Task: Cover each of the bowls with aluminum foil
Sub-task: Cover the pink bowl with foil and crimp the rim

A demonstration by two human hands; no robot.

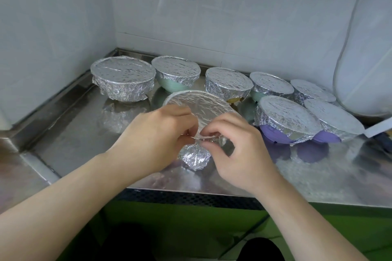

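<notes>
Both hands are working the near edge of one bowl: the left hand [161, 133] and the right hand [235, 144] each have a pinching grip, fingers curled in on the loose rim of the foil sheet [199, 106], crimping it down where the two meet.

That near bowl [196, 158] sits at the middle of the steel counter [80, 125], tipped so its foiled mouth faces up and away toward the far wall, its wrapped base toward the person. Being round, it has no real long axis.

Beyond it, seven more bowls look finished, to my eye: a fully wrapped one far left [123, 79], a green one [176, 75], another wrapped one [228, 85], a second green one [270, 87], a small one far right [311, 91], and two purple ones [288, 121] [333, 125] at the near right. So only this last rim seems left to tuck.
</notes>
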